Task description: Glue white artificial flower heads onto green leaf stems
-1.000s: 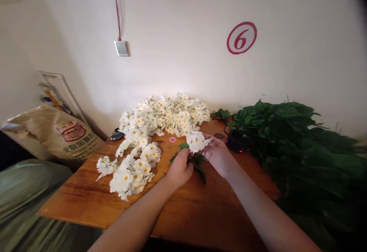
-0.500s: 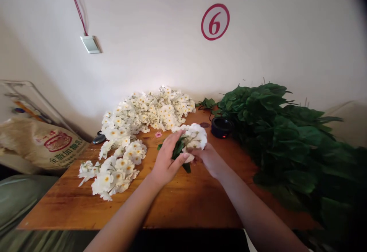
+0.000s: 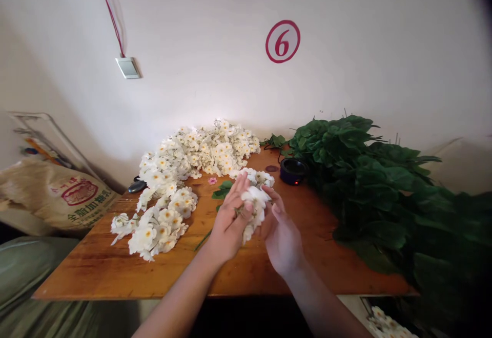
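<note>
My left hand [image 3: 227, 228] is closed round an artificial flower stem, its thumb pressed against the white blossoms [image 3: 257, 202]. Green leaves [image 3: 222, 192] of the same flower stick out behind the fingers, and a thin green stem [image 3: 203, 240] shows to the left of the wrist. To the right of the blossoms, my right hand [image 3: 284, 238] has its fingers apart, with the fingertips close to the petals. Whether they touch, I cannot tell. The left hand hides part of the flower.
White artificial flowers [image 3: 165, 174] lie in a curved heap on the wooden table [image 3: 96, 271]. Green leaf stems [image 3: 369, 184] are piled at the right. Near them stands a small dark pot [image 3: 293, 171] with a red light. A printed sack [image 3: 57, 194] is at the left.
The right hand's fingers have spread and come away from beneath the blossoms. The left hand still holds the flower, whose blossoms now spread lower between the hands. The camera view has shifted slightly.
</note>
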`<state>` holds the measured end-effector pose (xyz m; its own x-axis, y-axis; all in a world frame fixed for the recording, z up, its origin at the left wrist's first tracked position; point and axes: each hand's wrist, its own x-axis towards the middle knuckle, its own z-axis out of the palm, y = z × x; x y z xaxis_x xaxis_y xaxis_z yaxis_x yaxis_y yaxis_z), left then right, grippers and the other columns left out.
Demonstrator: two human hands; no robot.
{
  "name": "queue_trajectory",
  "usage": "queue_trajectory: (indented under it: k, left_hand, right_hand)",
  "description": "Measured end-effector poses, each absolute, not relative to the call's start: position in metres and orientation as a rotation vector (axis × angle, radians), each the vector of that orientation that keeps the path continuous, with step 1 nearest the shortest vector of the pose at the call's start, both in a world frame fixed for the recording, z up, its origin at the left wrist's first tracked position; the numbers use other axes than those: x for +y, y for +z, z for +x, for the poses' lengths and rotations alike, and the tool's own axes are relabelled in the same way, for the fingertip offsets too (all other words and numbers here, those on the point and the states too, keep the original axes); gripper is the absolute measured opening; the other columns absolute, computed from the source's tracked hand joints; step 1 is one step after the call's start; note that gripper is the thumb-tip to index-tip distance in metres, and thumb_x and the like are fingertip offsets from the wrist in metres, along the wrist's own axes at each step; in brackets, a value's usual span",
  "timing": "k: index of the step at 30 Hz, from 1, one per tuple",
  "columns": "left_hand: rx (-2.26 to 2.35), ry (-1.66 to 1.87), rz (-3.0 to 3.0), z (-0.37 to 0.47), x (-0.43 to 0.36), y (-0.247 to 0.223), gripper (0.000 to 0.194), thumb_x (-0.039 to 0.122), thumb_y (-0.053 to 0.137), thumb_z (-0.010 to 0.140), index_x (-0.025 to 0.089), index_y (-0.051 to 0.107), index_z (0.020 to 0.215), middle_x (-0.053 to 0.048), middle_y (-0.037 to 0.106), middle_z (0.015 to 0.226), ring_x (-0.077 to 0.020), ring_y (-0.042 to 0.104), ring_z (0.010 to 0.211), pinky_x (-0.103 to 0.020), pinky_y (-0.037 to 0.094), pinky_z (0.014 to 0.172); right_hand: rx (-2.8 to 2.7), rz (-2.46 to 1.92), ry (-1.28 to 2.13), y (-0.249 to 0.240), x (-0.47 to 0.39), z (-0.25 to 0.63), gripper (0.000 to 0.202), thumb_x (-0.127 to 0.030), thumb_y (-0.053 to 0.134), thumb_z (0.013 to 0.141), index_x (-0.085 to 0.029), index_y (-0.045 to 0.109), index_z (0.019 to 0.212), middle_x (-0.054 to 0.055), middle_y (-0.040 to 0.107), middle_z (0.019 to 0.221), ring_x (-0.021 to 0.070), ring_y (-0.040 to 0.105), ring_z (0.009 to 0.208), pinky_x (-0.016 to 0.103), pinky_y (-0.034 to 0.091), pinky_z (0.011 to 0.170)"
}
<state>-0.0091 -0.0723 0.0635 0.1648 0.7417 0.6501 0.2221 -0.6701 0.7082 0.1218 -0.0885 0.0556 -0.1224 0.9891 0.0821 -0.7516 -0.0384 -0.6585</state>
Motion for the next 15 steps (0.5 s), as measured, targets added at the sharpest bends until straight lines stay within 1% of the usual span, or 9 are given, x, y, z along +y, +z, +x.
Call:
queue_trajectory:
  k: [1, 3, 5, 6, 8, 10, 11, 13, 15]
  left_hand:
    - [0.894, 1.456, 2.029, -0.010, -0.075, 0.062, 0.044, 0.032, 0.049, 0.099, 0.031, 0.050, 0.143, -0.003, 0.035, 0.159, -0.0259, 0.020, 0.151, -0.053, 0.018, 0.124]
    - [0.864, 1.363, 2.080, -0.011, -0.080, 0.060, 0.053, 0.029, 0.047, 0.099, 0.032, 0.037, 0.151, -0.001, 0.019, 0.164, -0.0247, 0.009, 0.153, -0.053, 0.010, 0.125]
    - [0.842, 1.371, 2.096, -0.012, -0.085, 0.059, 0.057, 0.027, 0.046, 0.099, 0.032, 0.030, 0.153, 0.000, 0.016, 0.164, -0.0243, 0.006, 0.153, -0.053, 0.007, 0.125]
    - [0.834, 1.387, 2.094, -0.012, -0.087, 0.059, 0.056, 0.026, 0.046, 0.099, 0.033, 0.032, 0.152, 0.000, 0.018, 0.164, -0.0246, 0.006, 0.153, -0.054, 0.007, 0.125]
    - [0.800, 1.428, 2.082, -0.013, -0.092, 0.059, 0.048, 0.026, 0.047, 0.097, 0.032, 0.047, 0.145, 0.000, 0.027, 0.161, -0.0269, 0.010, 0.153, -0.056, 0.010, 0.124]
    - [0.721, 1.464, 2.088, -0.013, -0.095, 0.061, 0.036, 0.029, 0.049, 0.096, 0.028, 0.066, 0.127, -0.001, 0.039, 0.156, -0.0306, 0.017, 0.152, -0.060, 0.016, 0.122]
    - [0.677, 1.477, 2.097, -0.013, -0.096, 0.061, 0.032, 0.030, 0.050, 0.095, 0.026, 0.072, 0.118, -0.003, 0.045, 0.152, -0.0320, 0.021, 0.150, -0.061, 0.019, 0.121]
    - [0.633, 1.499, 2.090, -0.011, -0.097, 0.061, 0.029, 0.029, 0.051, 0.094, 0.024, 0.075, 0.111, -0.007, 0.055, 0.144, -0.0325, 0.032, 0.146, -0.061, 0.025, 0.119]
    - [0.684, 1.555, 1.982, -0.007, -0.097, 0.060, 0.029, 0.027, 0.051, 0.096, 0.022, 0.074, 0.113, -0.009, 0.063, 0.134, -0.0302, 0.046, 0.138, -0.058, 0.031, 0.118]
  right_hand:
    - [-0.614, -0.499, 1.546, 0.056, -0.092, 0.120, 0.031, -0.038, 0.073, 0.080, -0.030, 0.067, 0.109, -0.001, 0.070, 0.109, 0.0150, 0.064, 0.087, 0.023, 0.051, 0.065]
    - [-0.535, -0.568, 1.547, 0.055, -0.097, 0.113, 0.020, -0.032, 0.078, 0.075, -0.025, 0.071, 0.092, -0.001, 0.071, 0.093, 0.0135, 0.063, 0.078, 0.022, 0.050, 0.065]
    - [-0.458, -0.590, 1.609, 0.055, -0.102, 0.105, 0.017, -0.030, 0.081, 0.072, -0.022, 0.070, 0.083, -0.001, 0.070, 0.081, 0.0135, 0.063, 0.072, 0.024, 0.050, 0.064]
    - [-0.421, -0.582, 1.643, 0.054, -0.105, 0.101, 0.018, -0.030, 0.081, 0.071, -0.022, 0.069, 0.082, -0.001, 0.070, 0.080, 0.0141, 0.063, 0.072, 0.025, 0.051, 0.065]
    - [-0.380, -0.553, 1.699, 0.055, -0.112, 0.095, 0.021, -0.031, 0.080, 0.071, -0.021, 0.070, 0.086, 0.001, 0.071, 0.084, 0.0154, 0.064, 0.075, 0.026, 0.051, 0.067]
    - [-0.399, -0.522, 1.714, 0.056, -0.118, 0.090, 0.020, -0.032, 0.077, 0.073, -0.021, 0.070, 0.088, 0.001, 0.071, 0.085, 0.0158, 0.064, 0.076, 0.027, 0.051, 0.067]
    - [-0.420, -0.511, 1.706, 0.056, -0.121, 0.088, 0.018, -0.032, 0.076, 0.074, -0.021, 0.069, 0.087, 0.001, 0.071, 0.084, 0.0157, 0.063, 0.075, 0.027, 0.050, 0.067]
    - [-0.424, -0.507, 1.671, 0.056, -0.126, 0.086, 0.013, -0.031, 0.075, 0.075, -0.022, 0.068, 0.082, 0.000, 0.069, 0.081, 0.0156, 0.063, 0.075, 0.027, 0.050, 0.068]
    - [-0.378, -0.516, 1.631, 0.055, -0.130, 0.084, 0.014, -0.031, 0.076, 0.075, -0.022, 0.065, 0.078, -0.001, 0.068, 0.079, 0.0156, 0.063, 0.076, 0.027, 0.050, 0.071]
